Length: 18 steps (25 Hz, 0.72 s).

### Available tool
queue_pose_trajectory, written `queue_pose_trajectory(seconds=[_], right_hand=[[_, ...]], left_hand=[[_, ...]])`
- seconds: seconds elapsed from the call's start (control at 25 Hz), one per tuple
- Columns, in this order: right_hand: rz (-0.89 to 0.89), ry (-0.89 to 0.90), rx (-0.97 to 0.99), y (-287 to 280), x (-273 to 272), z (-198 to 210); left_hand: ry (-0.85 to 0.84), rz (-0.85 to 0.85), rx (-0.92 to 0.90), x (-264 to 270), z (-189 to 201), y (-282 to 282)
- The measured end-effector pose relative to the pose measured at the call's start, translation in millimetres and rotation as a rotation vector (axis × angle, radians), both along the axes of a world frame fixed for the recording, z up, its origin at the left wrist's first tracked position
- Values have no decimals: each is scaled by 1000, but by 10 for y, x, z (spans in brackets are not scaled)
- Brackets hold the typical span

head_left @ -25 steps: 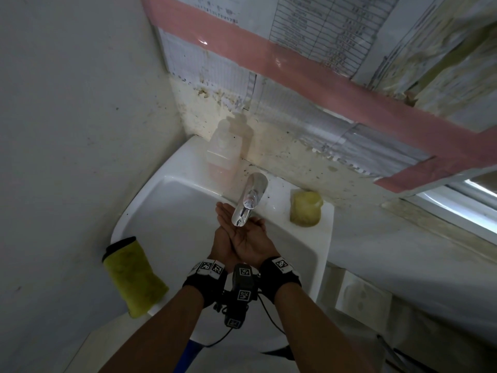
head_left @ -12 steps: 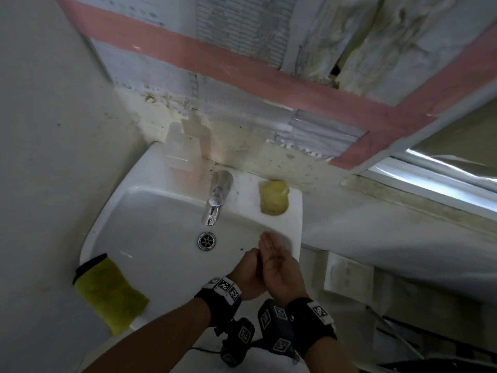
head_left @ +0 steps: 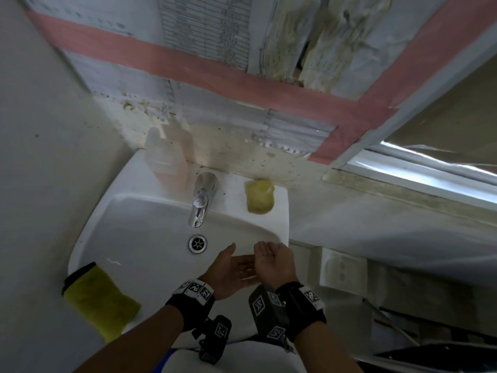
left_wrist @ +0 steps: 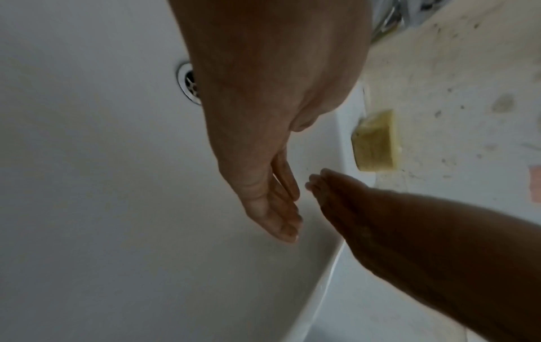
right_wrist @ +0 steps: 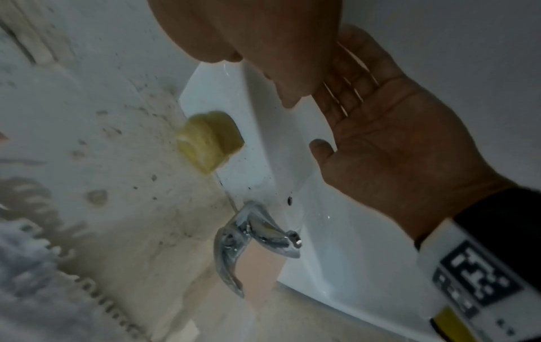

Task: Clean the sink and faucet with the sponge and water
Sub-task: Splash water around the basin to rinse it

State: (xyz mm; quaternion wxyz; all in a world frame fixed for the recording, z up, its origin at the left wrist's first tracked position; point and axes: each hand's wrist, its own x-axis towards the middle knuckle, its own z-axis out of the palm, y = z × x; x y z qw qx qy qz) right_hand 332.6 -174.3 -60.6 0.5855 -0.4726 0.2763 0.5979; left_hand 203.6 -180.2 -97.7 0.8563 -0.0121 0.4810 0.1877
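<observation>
The white sink (head_left: 150,211) has a chrome faucet (head_left: 201,200) at its back rim and a drain (head_left: 197,243) below the spout. No water stream shows. A yellow-green sponge with a black edge (head_left: 99,300) lies on the front left rim. A yellow sponge block (head_left: 259,196) sits on the back right rim. My left hand (head_left: 231,267) and right hand (head_left: 271,259) hover over the basin's front right, palms facing, a small gap between them. In the left wrist view the left hand (left_wrist: 263,162) has straight fingers and holds nothing. The right hand (right_wrist: 249,34) also holds nothing.
A translucent bottle with pink liquid (head_left: 166,160) stands at the sink's back left, beside the faucet. A stained wall with pink tape (head_left: 215,76) rises behind. A plain wall (head_left: 40,157) hugs the left side. A white wall plate (head_left: 341,267) and a window ledge (head_left: 403,184) lie to the right.
Both hands drew back from under the faucet spout to the basin's front right. They were pressed together and now stand apart with open palms.
</observation>
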Motion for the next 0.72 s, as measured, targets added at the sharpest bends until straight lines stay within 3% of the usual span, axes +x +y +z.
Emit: queue_pose_trajectory(seconds=[0.28,0.56,0.72], right_hand=[[321,73,-23,389,-714,-134],[350,178,13,567,-1309,-371],[206,279,67,585,-1346,-450]], left_hand=[[72,351,-14,-710,55,273],[-47,574,-46,-895,-32,309],[-28,590,-50,-804,-115,282]])
